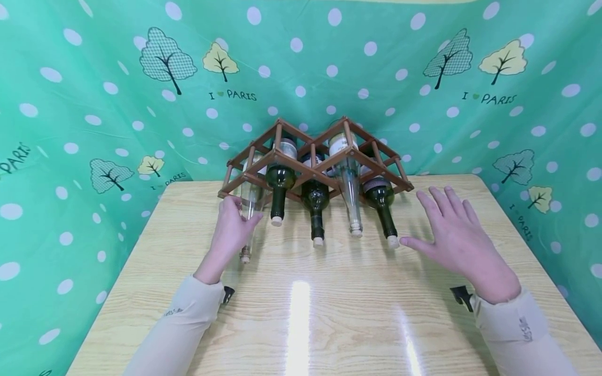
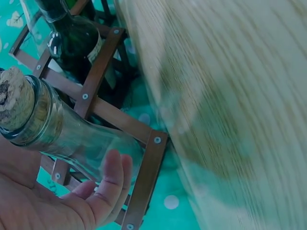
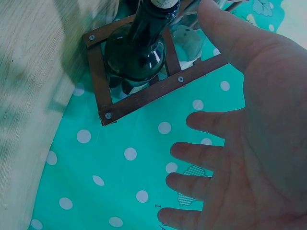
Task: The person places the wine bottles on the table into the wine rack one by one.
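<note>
A brown wooden wine rack (image 1: pixel 312 141) holds several corked bottles, necks facing me. At its left end my left hand (image 1: pixel 232 225) holds a clear glass bottle (image 1: pixel 253 196), thumb across the top and fingers curved along its side. In the left wrist view the cork (image 2: pixel 15 98) of this bottle is close up, with the fingers (image 2: pixel 108 187) against the glass. My right hand (image 1: pixel 458 237) is spread with nothing in it, right of the rack. Its thumb points at the cork of the rightmost dark green bottle (image 1: pixel 380 196), which also shows in the right wrist view.
Between the end bottles, a dark green bottle (image 1: pixel 280 180), another dark green bottle (image 1: pixel 316 198) and a clear bottle (image 1: pixel 349 180) sit in the rack. The rack stands at the back of the wooden table (image 1: pixel 357 313), against a green dotted cloth (image 1: pixel 301 57).
</note>
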`<state>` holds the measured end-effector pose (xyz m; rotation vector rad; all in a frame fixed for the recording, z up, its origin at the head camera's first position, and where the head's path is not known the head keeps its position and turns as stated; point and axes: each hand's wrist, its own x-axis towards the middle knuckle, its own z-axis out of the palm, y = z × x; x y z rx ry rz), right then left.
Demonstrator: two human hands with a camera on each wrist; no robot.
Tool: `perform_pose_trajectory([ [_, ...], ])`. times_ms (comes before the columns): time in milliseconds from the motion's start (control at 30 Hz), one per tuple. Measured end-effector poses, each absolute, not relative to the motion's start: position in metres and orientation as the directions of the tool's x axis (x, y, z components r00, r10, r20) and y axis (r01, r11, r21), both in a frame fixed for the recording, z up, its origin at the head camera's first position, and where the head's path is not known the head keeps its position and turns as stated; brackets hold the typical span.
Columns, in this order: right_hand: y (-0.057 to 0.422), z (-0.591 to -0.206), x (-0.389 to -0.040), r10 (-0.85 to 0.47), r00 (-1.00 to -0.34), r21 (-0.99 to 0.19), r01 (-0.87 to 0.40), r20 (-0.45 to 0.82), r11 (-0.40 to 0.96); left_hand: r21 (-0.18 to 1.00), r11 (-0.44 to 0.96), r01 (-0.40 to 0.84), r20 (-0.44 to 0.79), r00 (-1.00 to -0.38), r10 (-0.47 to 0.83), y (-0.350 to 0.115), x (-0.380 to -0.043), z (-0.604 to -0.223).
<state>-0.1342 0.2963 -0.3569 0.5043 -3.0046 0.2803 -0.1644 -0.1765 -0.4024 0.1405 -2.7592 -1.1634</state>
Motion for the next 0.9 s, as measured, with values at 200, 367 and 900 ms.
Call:
perform_pose_trajectory([
  [200,0.2958,-0.3585,-0.135,-0.314,-0.943,-0.168,-0.329,0.108,0.929,0.726,0.687,-0.031,0.094,-0.985,-0.144,-0.1764,-0.1668,-0.4028],
  [367,0.2956,-0.3609,-0.1349,-0.32,-0.94,-0.164,-0.336,0.117,0.927,0.726,0.687,-0.028,0.096,-0.985,-0.142,-0.1764,-0.1685,-0.4034],
  [900,0.2938,-0.3648,-0.1365,-0.327,-0.937,-0.166,-0.345,0.124,0.924,0.702,0.711,-0.035,0.105,-0.983,-0.152,-0.1747,-0.1744,-0.4072],
])
